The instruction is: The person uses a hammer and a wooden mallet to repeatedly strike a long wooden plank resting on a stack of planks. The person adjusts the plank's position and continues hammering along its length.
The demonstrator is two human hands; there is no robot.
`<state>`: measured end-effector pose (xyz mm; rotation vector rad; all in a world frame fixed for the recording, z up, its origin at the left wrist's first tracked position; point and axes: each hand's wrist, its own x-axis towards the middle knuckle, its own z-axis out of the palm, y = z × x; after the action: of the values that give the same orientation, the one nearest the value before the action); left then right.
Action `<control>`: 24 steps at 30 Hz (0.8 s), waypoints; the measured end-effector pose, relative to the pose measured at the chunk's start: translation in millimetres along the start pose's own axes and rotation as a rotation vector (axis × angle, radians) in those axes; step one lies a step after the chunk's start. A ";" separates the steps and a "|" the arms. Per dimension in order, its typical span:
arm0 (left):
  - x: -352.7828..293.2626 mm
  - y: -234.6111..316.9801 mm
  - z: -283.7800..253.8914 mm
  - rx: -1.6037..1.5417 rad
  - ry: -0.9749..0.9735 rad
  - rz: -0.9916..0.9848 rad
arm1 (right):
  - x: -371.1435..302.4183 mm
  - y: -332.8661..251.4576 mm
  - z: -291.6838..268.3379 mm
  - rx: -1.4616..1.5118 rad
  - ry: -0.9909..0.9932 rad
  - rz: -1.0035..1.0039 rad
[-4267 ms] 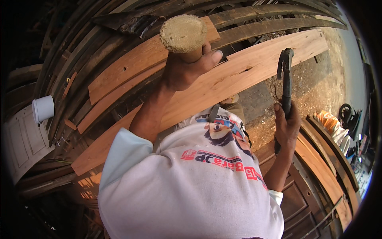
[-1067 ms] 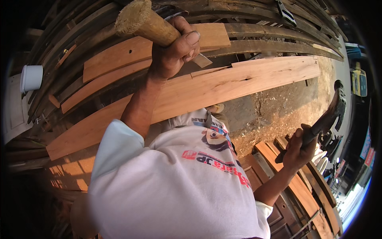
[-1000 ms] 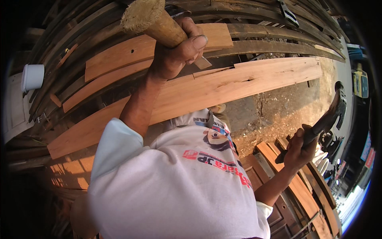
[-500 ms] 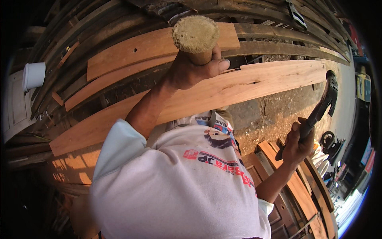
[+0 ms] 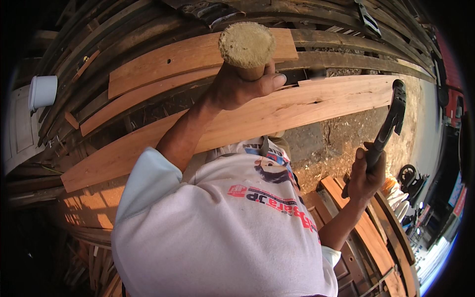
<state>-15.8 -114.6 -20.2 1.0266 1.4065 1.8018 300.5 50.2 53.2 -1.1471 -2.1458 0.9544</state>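
My left hand (image 5: 242,89) is closed around the wooden handle of a chisel (image 5: 247,44). The handle's frayed, mushroomed top faces up, and the hand and plank hide the blade. Beneath that hand lies a long reddish plank (image 5: 237,116), with a notch in its far edge just right of my thumb. Off to the right, my right hand (image 5: 366,173) grips a black claw hammer (image 5: 391,121) by its dark handle. The hammer is raised, its head close to the plank's right end in the picture; I cannot tell whether they touch.
Another plank with a small hole (image 5: 183,62) lies beyond, over dark beams (image 5: 356,57). At the left sits a white bucket (image 5: 43,93). Stacked boards (image 5: 363,227) and a panelled door (image 5: 341,267) are at lower right. A motorcycle (image 5: 410,180) stands farther right.
My right hand and the hammer have swung a little to the left and up. My left hand, with the chisel, has shifted slightly right. The plank has stayed in place.
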 end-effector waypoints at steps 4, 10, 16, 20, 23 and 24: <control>-1.7 1.5 5.8 0.014 0.010 -0.041 | 0.9 -7.4 1.2 0.007 -0.027 -0.020; 1.8 0.1 15.5 0.161 -0.104 -0.025 | 12.8 -50.8 11.1 0.429 0.094 -0.289; 1.1 -25.9 11.5 0.256 -0.132 0.054 | 18.9 -78.6 14.4 -0.567 -0.376 -0.471; -7.3 -28.2 12.9 0.206 -0.067 0.066 | 21.1 -89.4 12.3 -0.384 -0.338 -0.358; -0.9 -30.0 8.1 0.253 -0.069 0.002 | 22.4 -86.4 5.2 0.029 -0.070 -0.437; 1.1 -28.1 6.2 0.260 -0.075 -0.039 | 22.7 -89.4 2.6 0.257 -0.006 -0.368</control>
<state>-10.6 -104.1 -46.5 1.1752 1.6325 1.5635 243.5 33.7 124.0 -0.6004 -2.0666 1.0217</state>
